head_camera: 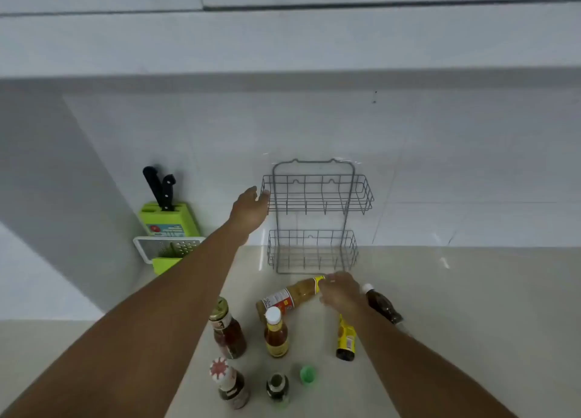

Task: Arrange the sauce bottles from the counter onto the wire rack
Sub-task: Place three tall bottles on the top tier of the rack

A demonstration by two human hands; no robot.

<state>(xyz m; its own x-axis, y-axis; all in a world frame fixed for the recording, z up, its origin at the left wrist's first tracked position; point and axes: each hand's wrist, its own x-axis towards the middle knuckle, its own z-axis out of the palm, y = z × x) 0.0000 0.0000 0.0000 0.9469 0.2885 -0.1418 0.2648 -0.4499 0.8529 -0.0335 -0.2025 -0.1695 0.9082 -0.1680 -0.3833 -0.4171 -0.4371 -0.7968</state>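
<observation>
Rack (pixel 314 219) empty, bottles all on desk (pixel 456 307). Left hand (pixel 250 208) open, touching rack side. Right hand (pixel 341 293) closing on tipped bottle (pixel 289 298).

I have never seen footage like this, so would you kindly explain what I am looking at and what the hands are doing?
There is no machine here: a person wears a wide-angle camera on the head, looking forward and down, so the two bare arms reach into this single picture from below. The left hand is at the left end of the upper basket of a two-tier wire rack that stands against the wall; whether it grips the wire is unclear. Both baskets hold nothing yet. The right hand rests on the neck of a pale sauce bottle that is tipped over near the counter; whether it has closed on it is unclear. Other bottles stand around it. At left are a green knife block and a grater.
</observation>
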